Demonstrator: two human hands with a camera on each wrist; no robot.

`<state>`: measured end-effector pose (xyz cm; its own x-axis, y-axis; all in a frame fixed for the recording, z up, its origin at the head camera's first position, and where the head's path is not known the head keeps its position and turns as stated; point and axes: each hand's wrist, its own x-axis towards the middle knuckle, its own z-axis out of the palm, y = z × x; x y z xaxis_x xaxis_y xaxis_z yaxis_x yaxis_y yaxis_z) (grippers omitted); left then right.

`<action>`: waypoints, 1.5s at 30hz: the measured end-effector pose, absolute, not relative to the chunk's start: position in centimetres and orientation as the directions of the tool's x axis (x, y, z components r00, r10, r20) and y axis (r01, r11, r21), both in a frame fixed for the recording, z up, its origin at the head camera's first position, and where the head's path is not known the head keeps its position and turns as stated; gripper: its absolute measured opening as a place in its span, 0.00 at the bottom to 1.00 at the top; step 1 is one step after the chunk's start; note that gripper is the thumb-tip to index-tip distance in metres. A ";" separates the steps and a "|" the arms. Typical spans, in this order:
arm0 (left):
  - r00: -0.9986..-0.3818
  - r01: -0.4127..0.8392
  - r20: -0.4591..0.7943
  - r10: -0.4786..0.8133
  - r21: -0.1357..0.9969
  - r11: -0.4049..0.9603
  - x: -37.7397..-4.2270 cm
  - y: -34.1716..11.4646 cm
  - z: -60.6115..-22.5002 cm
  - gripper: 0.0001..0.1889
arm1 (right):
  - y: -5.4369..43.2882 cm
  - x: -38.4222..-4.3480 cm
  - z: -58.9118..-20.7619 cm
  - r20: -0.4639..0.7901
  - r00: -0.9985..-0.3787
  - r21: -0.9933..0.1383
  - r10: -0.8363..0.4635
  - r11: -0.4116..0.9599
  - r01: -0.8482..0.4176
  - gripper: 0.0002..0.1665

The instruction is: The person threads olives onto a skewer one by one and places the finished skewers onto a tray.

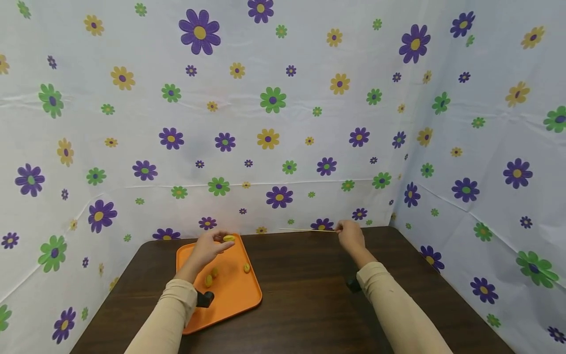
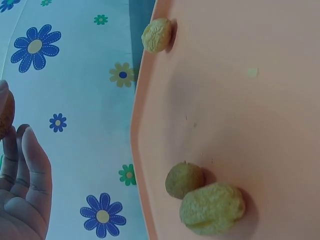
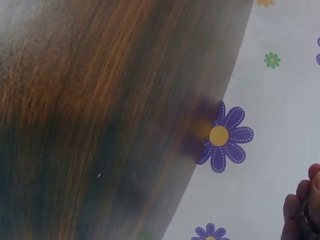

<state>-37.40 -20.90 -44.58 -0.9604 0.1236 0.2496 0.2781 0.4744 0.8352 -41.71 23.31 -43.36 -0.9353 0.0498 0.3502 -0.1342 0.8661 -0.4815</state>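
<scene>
My left hand [image 1: 204, 251] is above the far part of an orange tray [image 1: 236, 295], pinching a small yellow-brown puff-like piece [image 1: 228, 238] between thumb and fingers. In the left wrist view, that hand [image 2: 27, 185] shows at the left edge, the held piece partly cut off. On the tray lie other wrinkled pieces: two touch or nearly touch, a smooth round one [image 2: 185, 180] and a bumpy oblong one [image 2: 212, 208], and one [image 2: 156, 35] lies near the rim. Above the table's far edge, my right hand [image 1: 351, 238] pinches one end of a thin pale stick [image 1: 307, 229], which points left, nearly level.
The dark brown wooden table [image 1: 305, 305] extends right of the tray. A white cloth [image 1: 287, 147] with purple, green and yellow flowers hangs behind the table and along its sides. Each wrist carries a dark camera mount.
</scene>
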 end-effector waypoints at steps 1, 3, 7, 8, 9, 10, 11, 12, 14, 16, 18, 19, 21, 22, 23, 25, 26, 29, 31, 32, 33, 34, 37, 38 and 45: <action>-0.960 0.279 0.252 0.121 0.835 0.474 -37.5 -20.8 -44.5 0.16 | 23.2 -41.7 -43.3 0.348 -0.936 -0.484 0.050 0.865 -0.133 0.09; -0.960 0.278 0.254 0.115 0.836 0.473 -37.6 -20.8 -44.5 0.16 | 23.0 -41.7 -43.2 0.348 -0.936 -0.491 0.051 0.861 -0.135 0.09; -0.960 0.279 0.258 0.109 0.837 0.471 -37.8 -20.8 -44.5 0.15 | 22.7 -41.7 -43.0 0.360 -0.932 -0.498 0.052 0.855 -0.145 0.09; -0.961 0.276 0.255 0.109 0.838 0.471 -37.9 -20.7 -44.5 0.15 | 22.6 -41.7 -43.0 0.360 -0.931 -0.500 0.052 0.854 -0.145 0.09; -0.962 0.271 0.251 0.107 0.841 0.468 -37.9 -20.7 -44.5 0.15 | 22.6 -41.7 -43.1 0.359 -0.932 -0.500 0.053 0.854 -0.144 0.09; -0.962 0.272 0.249 0.112 0.842 0.466 -38.0 -20.7 -44.6 0.16 | 22.5 -41.7 -43.1 0.355 -0.933 -0.501 0.054 0.854 -0.141 0.09; -0.962 0.272 0.246 0.117 0.842 0.465 -38.0 -20.7 -44.6 0.16 | 22.5 -41.8 -43.2 0.349 -0.935 -0.505 0.058 0.853 -0.136 0.09; -0.962 0.273 0.245 0.121 0.841 0.467 -38.0 -20.6 -44.7 0.16 | 22.5 -41.8 -43.3 0.345 -0.937 -0.505 0.059 0.853 -0.132 0.09; -0.963 0.269 0.242 0.118 0.847 0.458 -38.1 -20.6 -44.9 0.15 | 22.5 -41.8 -43.5 0.341 -0.938 -0.505 0.060 0.853 -0.129 0.09; -0.962 0.272 0.245 0.119 0.848 0.455 -38.2 -20.5 -45.0 0.14 | 22.4 -41.9 -43.5 0.344 -0.937 -0.506 0.060 0.853 -0.131 0.09; -0.962 0.274 0.248 0.117 0.847 0.455 -38.2 -20.3 -45.1 0.14 | 22.3 -41.8 -43.5 0.347 -0.936 -0.507 0.059 0.852 -0.134 0.08; -0.961 0.277 0.250 0.120 0.846 0.455 -38.2 -20.2 -45.2 0.14 | 22.3 -41.8 -43.5 0.347 -0.936 -0.507 0.057 0.851 -0.136 0.08; -0.961 0.276 0.248 0.121 0.847 0.454 -38.3 -20.0 -45.2 0.13 | 22.2 -41.8 -43.4 0.348 -0.936 -0.504 0.051 0.852 -0.141 0.08; -0.961 0.276 0.250 0.119 0.846 0.455 -38.4 -19.9 -45.2 0.13 | 22.2 -41.8 -43.4 0.350 -0.935 -0.504 0.050 0.852 -0.143 0.08; -0.961 0.277 0.251 0.119 0.846 0.456 -38.4 -19.7 -45.2 0.14 | 22.1 -41.8 -43.4 0.353 -0.934 -0.502 0.048 0.853 -0.146 0.08; -0.959 0.282 0.254 0.122 0.842 0.460 -38.6 -19.5 -45.1 0.14 | 22.1 -41.8 -43.3 0.359 -0.932 -0.499 0.045 0.854 -0.151 0.08; -0.960 0.281 0.255 0.119 0.843 0.459 -38.6 -19.3 -45.0 0.14 | 22.0 -41.8 -43.2 0.362 -0.931 -0.497 0.044 0.854 -0.153 0.08; -0.957 0.289 0.262 0.123 0.839 0.461 -38.8 -19.0 -44.8 0.15 | 21.9 -41.9 -43.1 0.367 -0.929 -0.499 0.042 0.852 -0.159 0.09; -0.954 0.300 0.273 0.126 0.834 0.463 -38.9 -18.9 -44.8 0.15 | 21.8 -42.0 -43.0 0.365 -0.930 -0.502 0.040 0.850 -0.160 0.10; -0.953 0.301 0.275 0.125 0.834 0.463 -38.9 -18.8 -44.8 0.15 | 21.7 -42.0 -43.0 0.364 -0.931 -0.502 0.039 0.849 -0.161 0.11; -0.951 0.307 0.280 0.128 0.828 0.469 -38.9 -18.8 -44.8 0.15 | 21.7 -42.0 -42.9 0.362 -0.931 -0.504 0.038 0.849 -0.161 0.11; -0.950 0.311 0.284 0.130 0.824 0.473 -39.0 -18.8 -44.7 0.15 | 21.6 -42.0 -42.9 0.362 -0.931 -0.504 0.039 0.849 -0.160 0.11; -0.948 0.318 0.288 0.137 0.815 0.485 -39.0 -18.6 -44.6 0.15 | 21.5 -42.1 -42.8 0.367 -0.929 -0.494 0.034 0.854 -0.164 0.12; -0.948 0.316 0.286 0.137 0.815 0.486 -39.1 -18.5 -44.6 0.15 | 21.4 -42.2 -42.8 0.370 -0.929 -0.492 0.031 0.854 -0.168 0.12; -0.951 0.308 0.282 0.130 0.805 0.508 -39.2 -18.1 -44.1 0.15 | 21.0 -42.2 -42.8 0.364 -0.931 -0.497 0.023 0.850 -0.173 0.12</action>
<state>-39.15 -18.05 -44.14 -0.9506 0.1296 0.2821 0.3080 0.5076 0.8046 -42.24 20.98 -42.82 -0.9312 0.0226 0.3639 -0.1735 0.8503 -0.4968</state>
